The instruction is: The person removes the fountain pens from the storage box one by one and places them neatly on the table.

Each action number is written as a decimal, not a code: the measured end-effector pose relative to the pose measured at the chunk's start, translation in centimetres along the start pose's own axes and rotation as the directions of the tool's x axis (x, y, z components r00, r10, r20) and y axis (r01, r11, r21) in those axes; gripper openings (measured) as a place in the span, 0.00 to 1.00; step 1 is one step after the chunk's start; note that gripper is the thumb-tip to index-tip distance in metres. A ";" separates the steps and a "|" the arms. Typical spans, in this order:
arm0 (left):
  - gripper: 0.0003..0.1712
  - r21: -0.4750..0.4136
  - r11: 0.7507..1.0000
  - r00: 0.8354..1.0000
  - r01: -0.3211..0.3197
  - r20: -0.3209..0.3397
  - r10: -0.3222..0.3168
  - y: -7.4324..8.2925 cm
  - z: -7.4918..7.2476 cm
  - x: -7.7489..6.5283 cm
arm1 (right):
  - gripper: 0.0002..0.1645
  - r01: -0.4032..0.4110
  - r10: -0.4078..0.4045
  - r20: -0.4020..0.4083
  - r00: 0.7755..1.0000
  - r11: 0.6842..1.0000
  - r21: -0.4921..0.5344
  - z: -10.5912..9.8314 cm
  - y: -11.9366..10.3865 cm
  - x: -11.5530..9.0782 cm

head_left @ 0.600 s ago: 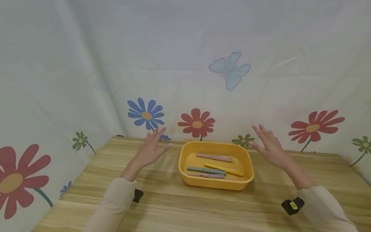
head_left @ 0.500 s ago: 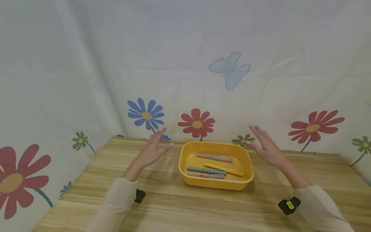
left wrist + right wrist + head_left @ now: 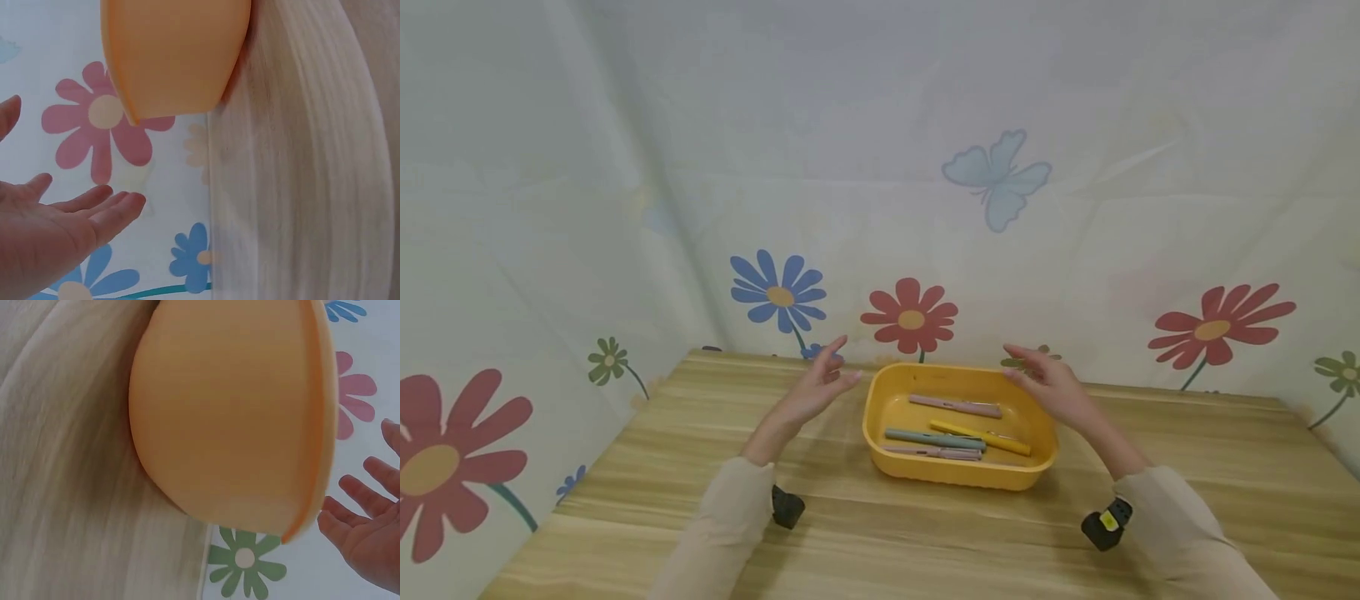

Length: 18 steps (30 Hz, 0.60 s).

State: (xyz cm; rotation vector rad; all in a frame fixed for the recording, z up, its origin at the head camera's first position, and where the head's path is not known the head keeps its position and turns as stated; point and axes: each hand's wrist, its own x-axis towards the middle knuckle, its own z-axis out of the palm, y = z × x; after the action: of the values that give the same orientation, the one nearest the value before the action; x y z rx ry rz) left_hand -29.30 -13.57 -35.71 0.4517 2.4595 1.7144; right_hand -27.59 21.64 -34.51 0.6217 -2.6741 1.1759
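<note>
A yellow plastic basin (image 3: 955, 473) stands on the wooden table. Inside it lie a pink pen (image 3: 955, 407), a teal pen (image 3: 934, 440), a yellow pen (image 3: 992, 441) and a second pinkish pen (image 3: 932, 453). My left hand (image 3: 808, 396) hovers left of the basin, apart from it, fingers loosely bent and holding nothing. In the left wrist view that hand (image 3: 56, 231) is partly cut off. On the other side, my right hand (image 3: 1063, 396) is raised by the back right rim, relaxed. The right wrist view puts its fingertips (image 3: 334, 525) close to the rim; contact is unclear.
The wooden table (image 3: 647, 483) runs around the basin on all sides. Behind it hangs a pale cloth (image 3: 865, 125) printed with flowers and a butterfly. A black device (image 3: 787, 507) is at the left wrist, and another black device (image 3: 1107, 525) at the right.
Both hands have moved inward towards the basin from either side, the right one further. Their fingers have bent somewhat more. Basin and pens have stayed in place.
</note>
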 end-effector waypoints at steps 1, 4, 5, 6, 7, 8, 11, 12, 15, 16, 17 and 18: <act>0.41 -0.013 1.000 1.000 0.010 0.006 -0.010 -0.1 0.2 0.1 | 0.29 -0.005 0.005 0.005 1.000 1.000 0.008 0.3 0.1 0.1; 0.40 -0.054 0.998 0.999 0.045 0.032 -0.043 -0.3 0.6 0.2 | 0.28 -0.020 0.019 0.033 0.999 0.999 0.028 1.0 -0.1 0.4; 0.40 -0.066 0.996 0.998 0.057 0.042 -0.055 -0.3 0.7 0.2 | 0.27 -0.021 0.020 0.041 0.999 0.999 0.030 1.2 -0.2 0.5; 0.39 -0.075 0.995 0.996 0.068 0.055 -0.064 -0.4 0.8 0.2 | 0.27 -0.023 0.022 0.052 0.998 0.999 0.029 1.5 -0.3 0.6; 0.39 -0.091 0.993 0.995 0.081 0.065 -0.075 -0.5 0.9 0.2 | 0.27 -0.031 0.029 0.063 0.998 0.999 0.031 1.7 -0.4 0.7; 0.39 -0.100 0.990 0.993 0.096 0.071 -0.090 -0.5 1.0 0.2 | 0.27 -0.037 0.035 0.076 0.997 0.999 0.029 2.0 -0.4 0.8; 0.39 -0.128 0.983 0.988 0.132 0.096 -0.120 -0.9 1.5 0.4 | 0.26 -0.054 0.053 0.111 0.992 0.999 0.006 2.7 -0.5 1.1; 0.39 -0.139 0.980 0.986 0.143 0.106 -0.129 -1.0 1.6 0.5 | 0.26 -0.056 0.056 0.126 0.991 0.998 -0.001 2.9 -0.4 1.2; 0.40 -0.191 0.967 0.978 0.166 0.155 -0.137 -1.4 2.0 0.7 | 0.26 -0.059 0.059 0.148 0.987 0.998 -0.010 3.6 -0.3 1.4; 0.40 -0.200 0.965 0.976 0.167 0.170 -0.133 -1.5 2.1 0.7 | 0.25 -0.060 0.061 0.154 0.986 0.998 -0.011 3.7 -0.3 1.5; 0.40 -0.214 0.960 0.973 0.179 0.183 -0.140 -1.6 2.2 0.7 | 0.25 -0.059 0.060 0.162 0.985 0.998 -0.010 3.9 -0.3 1.5; 0.39 -0.222 0.958 0.971 0.184 0.193 -0.142 -1.7 2.3 0.7 | 0.25 -0.057 0.058 0.169 0.984 0.998 -0.011 4.0 -0.2 1.6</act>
State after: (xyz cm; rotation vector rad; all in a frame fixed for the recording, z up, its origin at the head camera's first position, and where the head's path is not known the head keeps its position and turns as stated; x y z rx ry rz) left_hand -29.69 -11.80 -38.03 0.3444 2.0747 1.7874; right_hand -28.83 18.08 -36.63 0.6759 -2.8536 1.1783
